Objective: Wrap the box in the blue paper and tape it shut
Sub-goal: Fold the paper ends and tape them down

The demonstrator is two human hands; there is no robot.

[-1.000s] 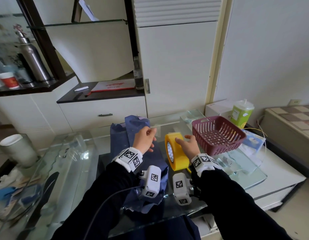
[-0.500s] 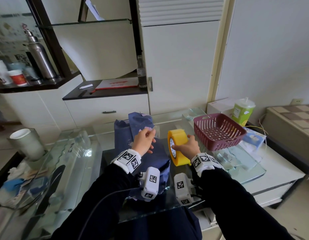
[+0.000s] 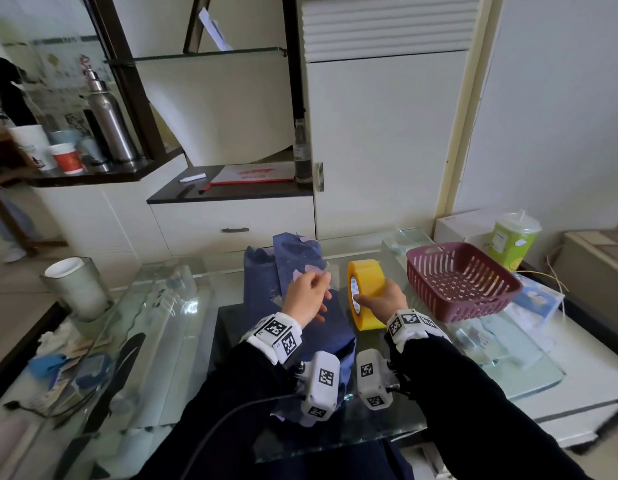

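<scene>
While the right hand (image 3: 387,299) grips the yellow roll (image 3: 368,275) just right of centre, thumb on the near face by the core and fingers curled over the rim, the roll stands on edge on the glass table (image 3: 182,306). The left hand (image 3: 305,299), just left of the roll, is raised over the paper (image 3: 266,275) with thumb and forefinger pinched together on what looks like a clear strip (image 3: 326,270) of tape that runs toward the roll (the strip is faint, so its far end is hard to trace). Its other fingers hang loosely curled. Blue and creased, the paper lies in the middle of the frame, from the table's far edge down to the wrists, bunched and standing up at the back; the box is hidden under it, so its exact place cannot be told. Right of the roll, close but apart from it, sits a maroon basket (image 3: 473,299), and behind that at the right edge a green cup (image 3: 512,240) with a lid. At the left, beyond the table's edge, a white tumbler (image 3: 75,289) stands, and on the shelf at upper left a steel bottle (image 3: 108,126).
</scene>
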